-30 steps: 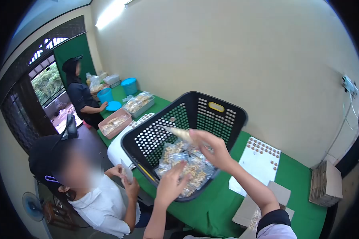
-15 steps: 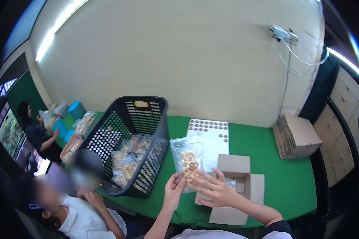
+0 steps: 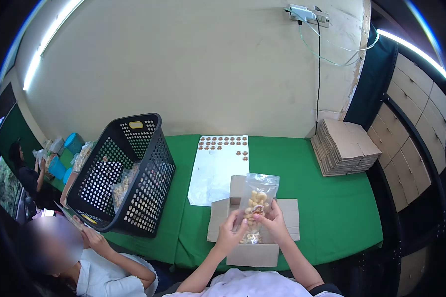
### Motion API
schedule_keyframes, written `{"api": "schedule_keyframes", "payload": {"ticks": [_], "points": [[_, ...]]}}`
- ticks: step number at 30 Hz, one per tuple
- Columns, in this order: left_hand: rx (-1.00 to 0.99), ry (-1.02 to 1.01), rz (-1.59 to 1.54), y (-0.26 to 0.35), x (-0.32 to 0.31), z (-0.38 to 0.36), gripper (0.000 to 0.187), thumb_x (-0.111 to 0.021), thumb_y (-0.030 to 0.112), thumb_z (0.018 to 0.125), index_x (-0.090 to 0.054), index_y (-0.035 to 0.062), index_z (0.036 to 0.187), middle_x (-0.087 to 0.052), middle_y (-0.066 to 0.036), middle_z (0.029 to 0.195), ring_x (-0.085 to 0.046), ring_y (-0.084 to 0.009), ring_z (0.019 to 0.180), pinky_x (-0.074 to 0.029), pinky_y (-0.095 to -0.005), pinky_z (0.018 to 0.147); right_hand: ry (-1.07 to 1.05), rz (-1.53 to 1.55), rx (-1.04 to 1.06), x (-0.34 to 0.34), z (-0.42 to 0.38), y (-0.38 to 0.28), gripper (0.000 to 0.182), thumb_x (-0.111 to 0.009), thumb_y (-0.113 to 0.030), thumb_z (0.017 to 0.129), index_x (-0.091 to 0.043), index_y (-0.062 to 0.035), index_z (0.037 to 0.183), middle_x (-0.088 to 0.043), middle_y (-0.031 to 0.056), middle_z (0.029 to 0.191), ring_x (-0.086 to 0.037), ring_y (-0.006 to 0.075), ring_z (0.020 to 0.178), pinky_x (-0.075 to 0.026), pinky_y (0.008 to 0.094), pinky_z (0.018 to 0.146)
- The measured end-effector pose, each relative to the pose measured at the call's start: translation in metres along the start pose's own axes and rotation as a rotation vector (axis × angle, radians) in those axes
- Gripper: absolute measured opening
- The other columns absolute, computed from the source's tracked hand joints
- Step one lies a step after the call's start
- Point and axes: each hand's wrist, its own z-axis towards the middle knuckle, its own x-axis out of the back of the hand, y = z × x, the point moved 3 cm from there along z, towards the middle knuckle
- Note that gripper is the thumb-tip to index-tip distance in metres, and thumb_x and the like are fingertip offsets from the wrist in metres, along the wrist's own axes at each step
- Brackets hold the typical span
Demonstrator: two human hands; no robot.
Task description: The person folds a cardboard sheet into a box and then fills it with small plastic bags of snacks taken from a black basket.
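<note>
The left hand [image 3: 231, 235] and right hand [image 3: 277, 228] pinch a clear plastic bag of pale, curled snacks [image 3: 258, 195] by its sides, probably to keep it upright, above the open brown cardboard box [image 3: 252, 257]. Both forearms reach forward, thumbs inward. Left of the box stands a black perforated plastic basket [image 3: 151, 185]; behind lies a white sticker sheet [image 3: 215, 171].

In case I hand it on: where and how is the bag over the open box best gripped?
Probably pinch the flat top edge of the bag from above: it stands up clear of the left hand and right hand, which grip lower down, nearer where the snack pieces bulge.
</note>
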Motion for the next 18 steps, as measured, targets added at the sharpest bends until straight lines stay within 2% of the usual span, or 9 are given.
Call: {"api": "schedule_keyframes", "payload": {"ticks": [3,6,10,13,16,18], "points": [[-0.121,-0.003,0.114,0.011,-0.024,0.009,0.034,-0.060,0.015,0.082,-0.050,-0.0025,0.109,-0.063,-0.009,0.092,-0.059,-0.0113,0.085,-0.047,-0.0255,0.072,0.006,0.012,-0.036,0.032,0.003,0.003,0.056,-0.063,-0.001,0.076,-0.033,0.0002,0.124,-0.052,0.0094,0.114,-0.052,0.0172,0.104,-0.042,0.0313,0.090],[0.009,-0.011,0.030,0.012,-0.042,0.021,0.036,-0.065,0.022,0.080,-0.054,-0.0010,0.106,-0.064,-0.007,0.088,-0.059,-0.0093,0.080,-0.047,-0.0238,0.067,0.003,-0.103,-0.065,0.050,0.004,0.001,0.052,-0.064,-0.005,0.077,-0.036,0.0002,0.121,-0.053,0.0091,0.111,-0.054,0.0156,0.100,-0.045,0.0292,0.085],[0.089,-0.079,0.159,-0.005,-0.050,0.039,0.036,-0.070,0.028,0.075,-0.061,-0.0022,0.091,-0.064,-0.008,0.074,-0.060,-0.0085,0.063,-0.047,-0.0246,0.054,-0.040,-0.122,-0.104,0.074,0.012,0.008,0.049,-0.065,-0.009,0.078,-0.039,0.0002,0.119,-0.054,0.0083,0.110,-0.055,0.0144,0.097,-0.046,0.0281,0.083],[0.073,-0.121,0.058,-0.018,-0.058,0.050,0.034,-0.068,0.027,0.077,-0.060,-0.0023,0.092,-0.064,-0.008,0.075,-0.060,-0.0083,0.063,-0.047,-0.0243,0.055,-0.050,-0.149,-0.119,0.084,0.019,0.005,0.047,-0.065,-0.008,0.078,-0.041,0.0000,0.118,-0.055,0.0081,0.108,-0.056,0.0138,0.095,-0.046,0.0278,0.081],[0.120,-0.183,0.042,-0.024,-0.062,0.059,0.033,-0.067,0.023,0.079,-0.061,-0.0007,0.101,-0.065,-0.006,0.084,-0.059,-0.0064,0.068,-0.048,-0.0223,0.058,-0.076,-0.150,-0.115,0.095,0.025,0.007,0.045,-0.064,-0.007,0.078,-0.043,0.0001,0.117,-0.057,0.0073,0.105,-0.057,0.0127,0.094,-0.046,0.0273,0.080],[0.104,-0.186,0.034,-0.027,-0.063,0.067,0.032,-0.068,0.025,0.078,-0.061,-0.0015,0.095,-0.064,-0.006,0.076,-0.059,-0.0077,0.065,-0.047,-0.0234,0.055,-0.093,-0.136,-0.139,0.103,0.030,0.009,0.042,-0.063,-0.007,0.079,-0.044,0.0003,0.115,-0.059,0.0068,0.103,-0.057,0.0123,0.092,-0.046,0.0269,0.080]]}}
